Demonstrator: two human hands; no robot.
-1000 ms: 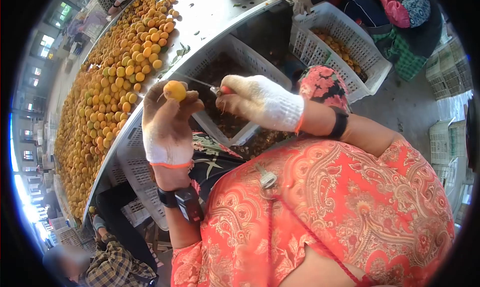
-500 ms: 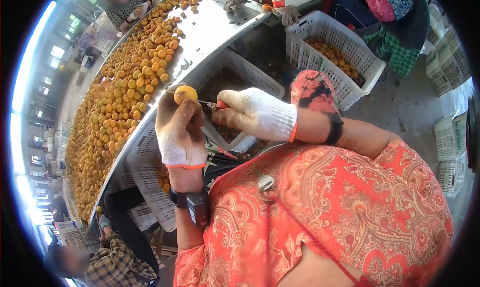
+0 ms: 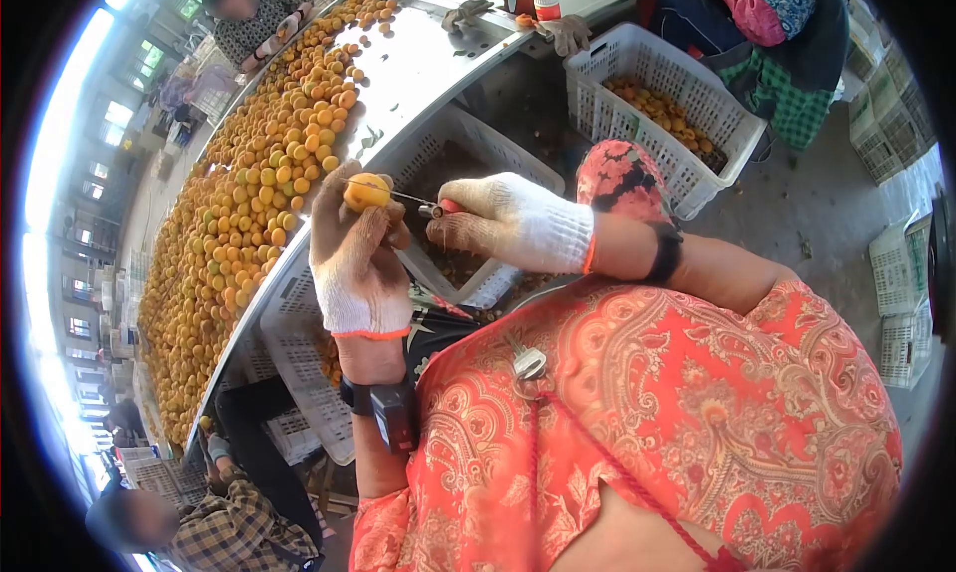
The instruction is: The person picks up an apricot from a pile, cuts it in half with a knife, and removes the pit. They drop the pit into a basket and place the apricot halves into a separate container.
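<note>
My left hand (image 3: pixel 357 248), in a stained white work glove, is closed around an apricot (image 3: pixel 367 192), holding it up with thumb and fingers. In my right hand (image 3: pixel 513 222), gloved the same way, is a small knife (image 3: pixel 430 210) with a red handle and a thin metal blade. The blade reaches across to the apricot and touches its upper side; whether it has gone into the flesh is too small to tell. Below both hands stands a white plastic crate (image 3: pixel 488 144) with dark matter in it, partly hidden by the gloves.
A metal sorting table (image 3: pixel 423 64) on my left carries a long heap of apricots (image 3: pixel 269 164). Another crate (image 3: pixel 732 124) with apricot pieces stands ahead to the right. A grey glove (image 3: pixel 570 34) and a jar (image 3: pixel 547 4) are on the far edge. Other people sit around the table.
The blade now shows more of its length and lies across the apricot's top. The apricot has turned slightly in my left hand. The right hand has barely shifted.
</note>
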